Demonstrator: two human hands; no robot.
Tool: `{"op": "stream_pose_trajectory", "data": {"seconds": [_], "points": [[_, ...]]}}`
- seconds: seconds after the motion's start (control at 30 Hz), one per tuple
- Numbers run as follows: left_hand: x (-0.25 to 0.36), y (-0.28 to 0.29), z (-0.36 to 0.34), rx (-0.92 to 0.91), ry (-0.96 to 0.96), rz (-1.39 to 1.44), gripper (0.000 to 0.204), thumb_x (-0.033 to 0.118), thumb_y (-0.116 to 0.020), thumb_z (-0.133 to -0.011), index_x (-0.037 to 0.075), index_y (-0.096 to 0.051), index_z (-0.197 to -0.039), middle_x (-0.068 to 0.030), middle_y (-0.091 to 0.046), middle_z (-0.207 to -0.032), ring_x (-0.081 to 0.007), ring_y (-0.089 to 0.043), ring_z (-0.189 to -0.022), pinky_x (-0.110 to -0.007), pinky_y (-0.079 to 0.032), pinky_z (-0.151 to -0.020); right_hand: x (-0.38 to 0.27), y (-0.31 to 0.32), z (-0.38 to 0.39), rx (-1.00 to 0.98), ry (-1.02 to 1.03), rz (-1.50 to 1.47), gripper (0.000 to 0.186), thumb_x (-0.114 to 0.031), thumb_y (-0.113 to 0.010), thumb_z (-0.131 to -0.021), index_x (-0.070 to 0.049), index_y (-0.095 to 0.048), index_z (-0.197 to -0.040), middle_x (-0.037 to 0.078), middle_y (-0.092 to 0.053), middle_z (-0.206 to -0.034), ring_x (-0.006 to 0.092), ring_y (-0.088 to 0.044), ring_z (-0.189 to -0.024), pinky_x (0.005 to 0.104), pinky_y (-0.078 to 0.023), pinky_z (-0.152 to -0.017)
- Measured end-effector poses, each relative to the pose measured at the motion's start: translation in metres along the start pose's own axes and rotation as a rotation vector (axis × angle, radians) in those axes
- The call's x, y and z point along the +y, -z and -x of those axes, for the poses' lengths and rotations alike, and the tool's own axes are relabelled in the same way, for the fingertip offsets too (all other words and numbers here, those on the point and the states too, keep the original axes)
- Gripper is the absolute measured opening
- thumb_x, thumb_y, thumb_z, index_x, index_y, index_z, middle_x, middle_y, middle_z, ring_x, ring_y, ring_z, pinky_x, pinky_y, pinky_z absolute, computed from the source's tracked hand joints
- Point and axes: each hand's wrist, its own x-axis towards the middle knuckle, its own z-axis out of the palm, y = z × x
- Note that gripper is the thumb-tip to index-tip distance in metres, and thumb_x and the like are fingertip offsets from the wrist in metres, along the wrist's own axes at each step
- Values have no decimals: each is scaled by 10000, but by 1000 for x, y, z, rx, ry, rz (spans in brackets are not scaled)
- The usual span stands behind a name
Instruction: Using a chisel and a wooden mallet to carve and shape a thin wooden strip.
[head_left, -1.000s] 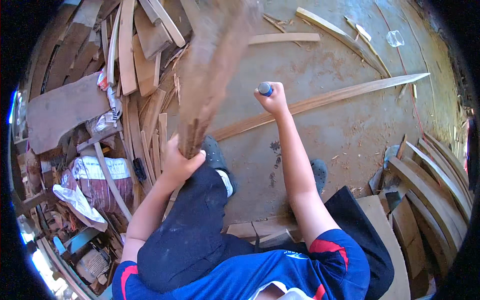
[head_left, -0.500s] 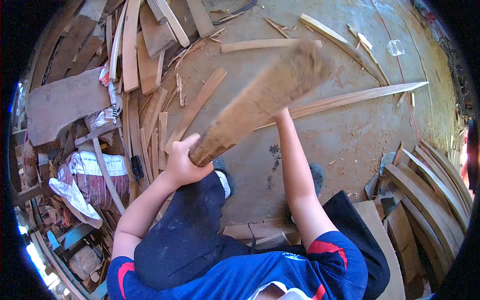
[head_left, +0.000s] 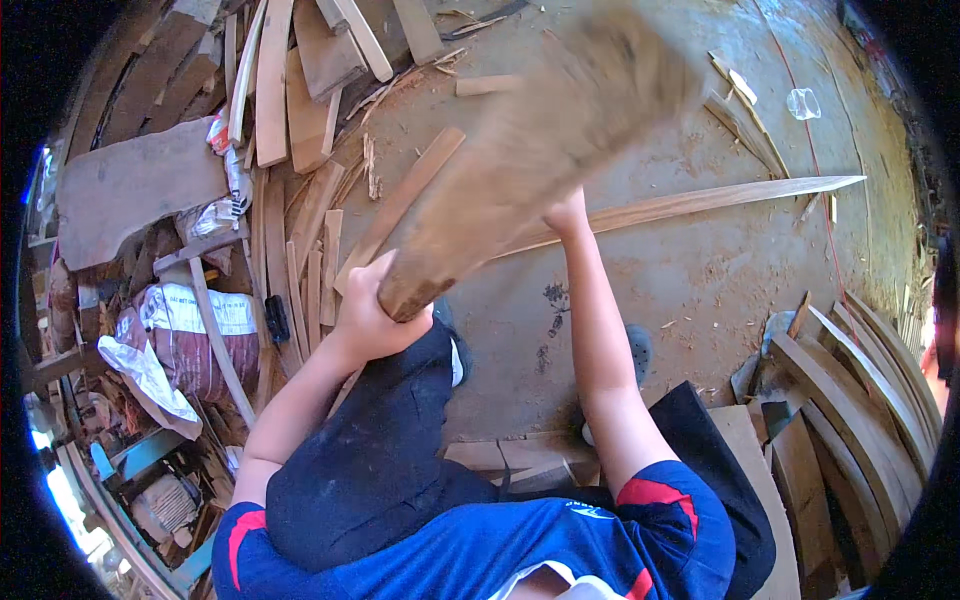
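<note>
A thick wooden plank (head_left: 540, 150) is held up in front of me at a slant, its far end raised and smeared by motion. My left hand (head_left: 378, 312) grips the plank's near end, fingers wrapped round its left side and underneath. At the plank's right edge, partway along, is my right hand (head_left: 566, 214); its fingers are mostly hidden behind the wood but appear to hold it from below. Beneath, on the floor, lies a long, slightly curved wooden strip (head_left: 700, 204) with a tapered right end.
Stacked boards (head_left: 270, 100) and offcuts fill the left side, beside a bundled sack (head_left: 205, 340). Several curved wood pieces (head_left: 850, 430) are piled at the right. A clear plastic cup (head_left: 803, 103) lies far right near a red cord (head_left: 815, 160). Shavings dot the floor.
The plank's far end has risen closer to me and swung slightly right, looking larger now. My right hand has moved up a little with it; my left hand keeps its grip.
</note>
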Motion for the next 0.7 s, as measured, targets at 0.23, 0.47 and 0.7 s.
{"op": "stream_pose_trajectory", "data": {"seconds": [0.23,0.47,0.7], "points": [[-74,-42,13,-12,137,-41,288,114,-663,-627,-40,-565,-849,-95,-601,-706,-186,-593,-701,-323,-469,-654,-20,2,-2,-206,-250,-3,247,-143,-659,-658,2,-492,-549,102,-414,-472,149,-368,-449,304,-354,-449],[-73,-32,21,-85,620,121,329,168,-651,-607,-43,-569,-845,-86,-598,-697,-188,-573,-666,-320,-465,-649,-23,21,15,-144,-176,-4,275,-84,-624,-679,-20,-408,-521,52,-297,-470,82,-323,-456,289,-273,-421],[-110,-25,47,18,568,241,345,139,-636,-636,-33,-586,-931,-71,-621,-862,-179,-578,-813,-305,-450,-779,-64,46,31,603,-191,-835,231,-39,-485,-679,-76,-341,-502,16,-367,-467,134,-342,-410,294,-335,-432]]}}
